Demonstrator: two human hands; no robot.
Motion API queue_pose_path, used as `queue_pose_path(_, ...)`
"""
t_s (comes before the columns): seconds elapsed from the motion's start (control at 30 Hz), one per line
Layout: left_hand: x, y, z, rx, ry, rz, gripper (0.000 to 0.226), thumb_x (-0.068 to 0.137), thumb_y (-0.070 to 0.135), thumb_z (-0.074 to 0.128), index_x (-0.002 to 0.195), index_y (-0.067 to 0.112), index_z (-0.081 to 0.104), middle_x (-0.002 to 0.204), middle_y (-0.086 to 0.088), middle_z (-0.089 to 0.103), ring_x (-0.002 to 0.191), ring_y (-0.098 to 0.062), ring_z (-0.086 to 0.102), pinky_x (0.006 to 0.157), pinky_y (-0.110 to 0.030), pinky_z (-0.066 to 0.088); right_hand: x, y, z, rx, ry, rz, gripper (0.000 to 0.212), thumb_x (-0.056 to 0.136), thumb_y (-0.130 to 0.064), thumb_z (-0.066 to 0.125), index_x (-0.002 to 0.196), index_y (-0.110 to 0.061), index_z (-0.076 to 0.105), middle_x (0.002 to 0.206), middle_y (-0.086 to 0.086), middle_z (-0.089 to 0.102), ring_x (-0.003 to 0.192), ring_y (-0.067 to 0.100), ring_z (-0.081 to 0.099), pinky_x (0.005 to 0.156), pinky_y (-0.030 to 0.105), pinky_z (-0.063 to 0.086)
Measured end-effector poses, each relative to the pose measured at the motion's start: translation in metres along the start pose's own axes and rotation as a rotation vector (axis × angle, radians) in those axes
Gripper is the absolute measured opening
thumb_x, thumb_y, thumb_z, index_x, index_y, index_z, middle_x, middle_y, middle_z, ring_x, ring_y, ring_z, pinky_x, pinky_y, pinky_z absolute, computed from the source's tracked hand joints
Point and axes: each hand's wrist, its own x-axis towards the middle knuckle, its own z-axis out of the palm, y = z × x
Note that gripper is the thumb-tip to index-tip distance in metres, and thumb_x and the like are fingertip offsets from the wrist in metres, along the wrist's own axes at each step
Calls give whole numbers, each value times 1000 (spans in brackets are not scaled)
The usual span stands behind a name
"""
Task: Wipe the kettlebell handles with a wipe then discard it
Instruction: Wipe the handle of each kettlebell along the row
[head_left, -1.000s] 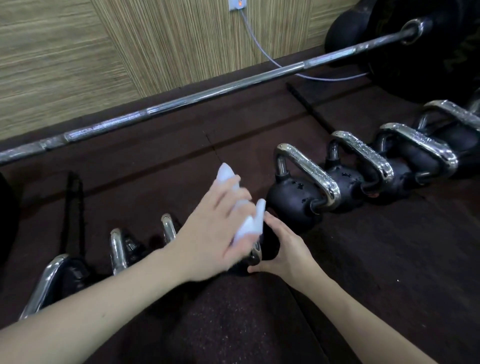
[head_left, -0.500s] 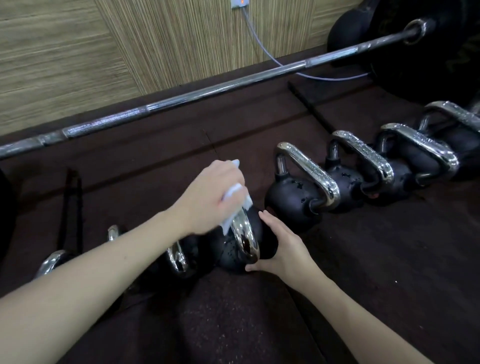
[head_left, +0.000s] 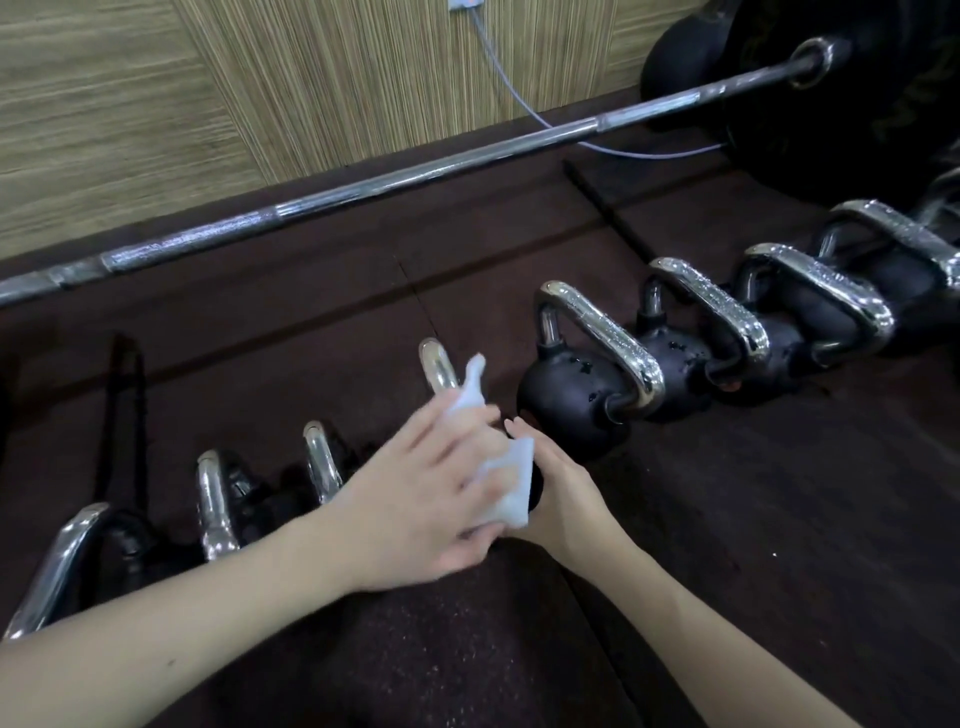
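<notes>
The left hand (head_left: 415, 499) grips the wipe (head_left: 501, 467) round a kettlebell handle (head_left: 439, 366) — rub it all over. The right hand (head_left: 558, 488), at 3 o'clock, lies flat on the ball — hold steady.

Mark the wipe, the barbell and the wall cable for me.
wipe (head_left: 506, 486): head view, on its white lower flap by the left hand's fingers.
barbell (head_left: 395, 179): head view, mid-shaft, on the chrome.
cable (head_left: 519, 98): head view, on its run down the wall.

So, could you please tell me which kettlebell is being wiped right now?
The kettlebell under both hands, mid-row: its handle is wrapped by the wipe; every other handle is bare.
</notes>
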Motion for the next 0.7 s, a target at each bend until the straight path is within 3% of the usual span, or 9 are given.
queue_pose_path(0.1, 1, -1, 4, 179, -13, 215, 27, 101, 36, 48, 113, 17, 63, 114, -4, 62, 125, -30, 55, 125, -51, 23, 1, -2, -2, -25, -16, -21, 98, 75, -13, 87, 157, -25, 36, 163, -10, 35, 150, 4, 30, 124, 33, 32)
queue_pose_path(0.2, 19, -16, 0, -3, 50, 151, 32, 95, 43, 63, 100, 13, 70, 101, -6, 64, 117, -33, 62, 113, -49, 38, 1, -1, -1, -2, -3, -11, 109, 65, -31, 97, 157, -30, 38, 163, -14, 36, 150, -1, 29, 123, 28, 30)
queue_pose_path(0.33, 36, -46, -9, -345, 104, -194, 29, 97, 33, 48, 73, 21, 59, 80, 1, 54, 82, -23, 52, 92, -44, 44, 0, -1, -1, -22, -5, 5, 125, 51, -38, 103, 157, -35, 37, 162, -21, 32, 150, -6, 24, 125, 25, 26)
queue_pose_path(0.4, 51, -63, -12, -641, 69, -491, 37, 97, 24, 45, 60, 25, 52, 65, 5, 52, 71, -20, 52, 84, -42, 47, -1, -2, -2, 2, -2, 3, 124, 50, -37, 103, 156, -35, 38, 159, -23, 31, 150, -5, 25, 125, 26, 26)
queue_pose_path(0.5, 72, -69, -9, -1231, -174, -1074, 21, 99, 15, 54, 82, 13, 65, 81, 0, 65, 78, -9, 65, 74, -28, 45, -2, -4, -2, -15, -8, 15, 125, 49, -40, 102, 156, -36, 37, 162, -20, 32, 151, -3, 26, 126, 29, 26)
queue_pose_path(0.57, 81, -63, -8, -1308, -252, -1383, 16, 98, 23, 56, 98, 11, 67, 92, -5, 65, 73, -15, 67, 63, -21, 44, -2, -6, -2, -25, -9, 23, 126, 49, -41, 102, 156, -36, 37, 162, -21, 32, 151, -3, 26, 126, 31, 27)
queue_pose_path(0.63, 82, -64, -13, -1384, 13, -1490, 43, 80, 41, 56, 108, 9, 66, 96, -8, 65, 75, -20, 66, 70, -27, 49, -2, -7, -3, -37, -12, 27, 125, 49, -40, 102, 156, -35, 37, 158, -26, 30, 151, -3, 26, 126, 31, 27)
queue_pose_path(0.67, 76, -60, -13, -1357, 159, -1416, 52, 77, 45, 54, 113, 9, 64, 101, -9, 65, 85, -21, 65, 80, -32, 50, -2, -7, -3, -40, -12, 23, 125, 49, -40, 102, 156, -34, 37, 156, -28, 29, 151, -2, 26, 126, 31, 27)
queue_pose_path(0.7, 64, -48, -14, -1283, 229, -1285, 47, 83, 44, 53, 111, 8, 62, 100, -9, 64, 88, -17, 60, 85, -31, 47, -2, -7, -3, -37, -12, 19, 125, 49, -40, 102, 156, -34, 37, 155, -28, 29, 151, -2, 26, 126, 31, 27)
